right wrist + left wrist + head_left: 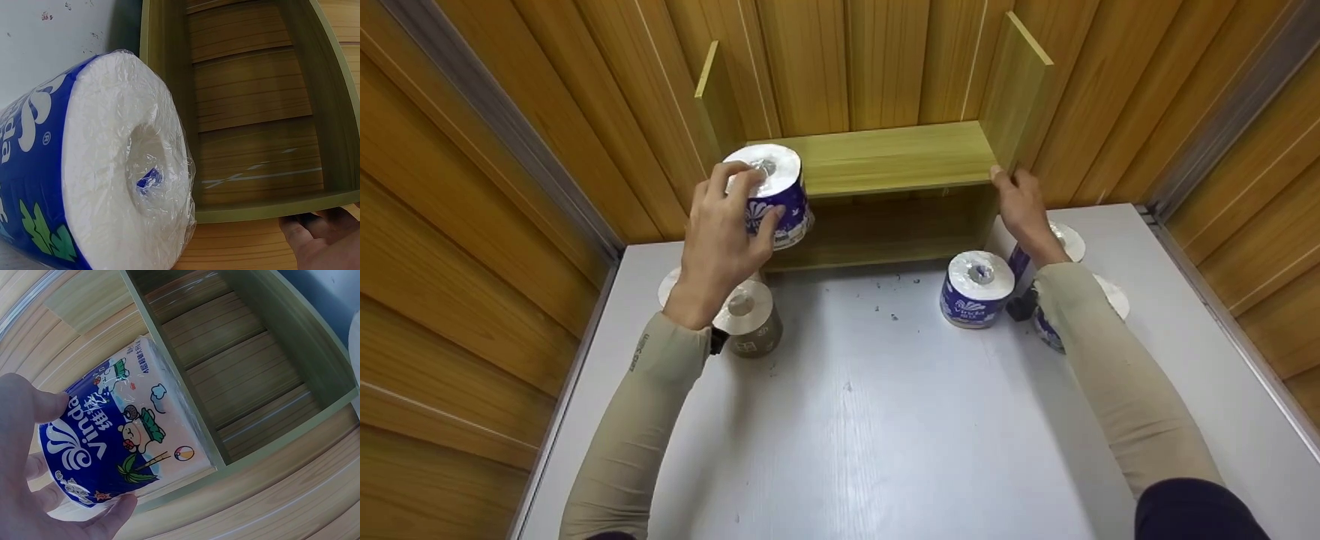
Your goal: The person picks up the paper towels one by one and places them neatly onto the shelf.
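Observation:
My left hand [724, 229] grips an upright toilet roll [791, 211] in a blue Vinda wrapper, fingers over its top rim and thumb on its side. This roll stands at the left end of the upper board of a small wooden shelf [885, 159]. In the left wrist view the roll's printed base [169, 433] lies right along the board's edge. My right hand [1022, 210] holds the shelf's right side at board height, thumb at the front edge. In the right wrist view its fingers [332, 222] are partly hidden behind the side panel.
A blue-wrapped roll [975, 292] stands on the white table [847, 420], right of the middle. Two more rolls are partly hidden by my right arm. At left, a brownish wrapped roll [754, 322] and another roll [667, 286] stand by my left wrist. Panelled walls enclose the table.

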### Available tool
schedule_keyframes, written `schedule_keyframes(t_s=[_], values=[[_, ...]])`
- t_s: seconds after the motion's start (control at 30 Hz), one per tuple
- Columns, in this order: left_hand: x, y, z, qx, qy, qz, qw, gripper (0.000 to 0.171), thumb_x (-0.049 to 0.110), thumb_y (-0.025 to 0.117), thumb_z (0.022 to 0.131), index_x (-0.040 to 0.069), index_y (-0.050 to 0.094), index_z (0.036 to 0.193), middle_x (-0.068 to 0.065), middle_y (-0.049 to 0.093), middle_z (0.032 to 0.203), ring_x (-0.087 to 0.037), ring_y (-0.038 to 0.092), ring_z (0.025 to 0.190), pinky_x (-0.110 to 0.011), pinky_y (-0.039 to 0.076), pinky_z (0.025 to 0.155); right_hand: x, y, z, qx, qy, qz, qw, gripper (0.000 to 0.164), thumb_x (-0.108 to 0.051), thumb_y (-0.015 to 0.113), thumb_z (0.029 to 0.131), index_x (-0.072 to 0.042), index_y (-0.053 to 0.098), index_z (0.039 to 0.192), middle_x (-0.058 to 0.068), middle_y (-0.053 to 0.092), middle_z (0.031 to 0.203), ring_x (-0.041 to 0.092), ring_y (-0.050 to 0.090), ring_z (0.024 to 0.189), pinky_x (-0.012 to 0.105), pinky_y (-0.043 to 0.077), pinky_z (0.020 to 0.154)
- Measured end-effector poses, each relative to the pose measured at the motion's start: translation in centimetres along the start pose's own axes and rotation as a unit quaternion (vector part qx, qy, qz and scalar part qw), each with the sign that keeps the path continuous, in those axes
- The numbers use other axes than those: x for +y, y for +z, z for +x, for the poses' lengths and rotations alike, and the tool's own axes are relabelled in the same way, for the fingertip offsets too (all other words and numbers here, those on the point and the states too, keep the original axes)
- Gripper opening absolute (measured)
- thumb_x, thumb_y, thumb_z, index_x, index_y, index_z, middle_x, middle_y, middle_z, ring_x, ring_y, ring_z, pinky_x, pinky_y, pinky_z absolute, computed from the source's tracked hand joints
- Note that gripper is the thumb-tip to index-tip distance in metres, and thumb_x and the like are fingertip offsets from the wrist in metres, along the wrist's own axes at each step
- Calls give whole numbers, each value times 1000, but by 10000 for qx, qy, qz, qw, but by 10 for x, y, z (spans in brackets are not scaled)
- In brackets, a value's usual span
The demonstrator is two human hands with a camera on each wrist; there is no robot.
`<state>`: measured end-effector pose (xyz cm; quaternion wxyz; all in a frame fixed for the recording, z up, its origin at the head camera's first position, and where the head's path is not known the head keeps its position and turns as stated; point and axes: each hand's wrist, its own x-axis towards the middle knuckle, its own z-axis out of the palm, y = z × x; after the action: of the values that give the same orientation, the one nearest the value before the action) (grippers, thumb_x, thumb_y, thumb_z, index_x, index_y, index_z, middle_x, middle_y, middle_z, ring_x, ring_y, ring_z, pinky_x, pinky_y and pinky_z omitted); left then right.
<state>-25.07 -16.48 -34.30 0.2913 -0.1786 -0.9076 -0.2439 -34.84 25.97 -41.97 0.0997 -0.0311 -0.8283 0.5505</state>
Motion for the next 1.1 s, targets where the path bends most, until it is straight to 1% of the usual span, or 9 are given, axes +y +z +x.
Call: schedule_keyframes(t_s=[0.2,0.3,0.43,0.6,0.67,0.8,0.9,1.0,1.1], values=[[3,-2,4,22,15,-40,10000,44,30,77,97,9,63,133,-13,57,144,-48,56,128,-61,53,105,1,-1,0,23,32,-6,10000,63,-48,40,113,1,51,151,21,56,148,30,50,135,43,40,117],[3,-1,6,45,22,-43,10000,43,30,77,98,9,63,132,-13,57,144,-47,56,129,-60,53,106,1,-2,0,51,21,-9,10000,63,-48,40,113,2,52,150,20,56,145,29,50,132,43,40,115],[4,2,10,69,9,-86,9999,42,31,76,98,10,64,132,-12,56,144,-47,55,132,-60,52,107,2,-2,0,81,29,-45,10000,62,-48,41,113,2,52,148,21,56,144,28,50,130,43,40,115],[3,7,14,152,80,-138,9998,42,30,75,98,8,64,132,-13,57,144,-47,56,131,-59,51,108,2,-3,-2,90,43,-34,9999,62,-48,41,112,0,51,150,20,56,147,28,50,132,44,40,116],[2,9,16,155,90,-145,9997,42,30,75,99,8,64,132,-13,57,144,-46,56,130,-59,51,109,1,-3,-1,91,46,-36,9999,62,-48,41,112,0,51,151,20,56,147,29,50,131,43,41,114],[-2,13,18,117,46,-155,9998,42,31,74,99,9,64,133,-13,57,144,-46,57,129,-58,51,109,1,-1,-2,111,78,-160,9998,60,-49,39,112,2,54,142,19,57,133,29,51,120,37,45,99],[-5,16,20,78,-20,-159,9998,42,32,73,100,9,64,134,-13,56,145,-45,56,131,-58,51,110,2,-1,-2,151,44,-213,9996,57,-48,39,113,2,56,135,15,55,123,27,50,112,32,43,91],[-6,17,23,49,-90,-185,9998,42,33,73,100,10,64,134,-12,56,146,-45,55,133,-57,50,112,2,0,-1,158,22,-160,9997,56,-48,40,113,1,56,136,16,56,124,27,51,113,32,43,90],[-7,18,25,37,-113,-211,9997,43,33,73,100,10,64,135,-11,56,147,-44,55,135,-57,51,112,1,0,-1,132,35,-108,9998,58,-47,40,113,0,54,143,17,57,132,27,51,119,33,43,96]])
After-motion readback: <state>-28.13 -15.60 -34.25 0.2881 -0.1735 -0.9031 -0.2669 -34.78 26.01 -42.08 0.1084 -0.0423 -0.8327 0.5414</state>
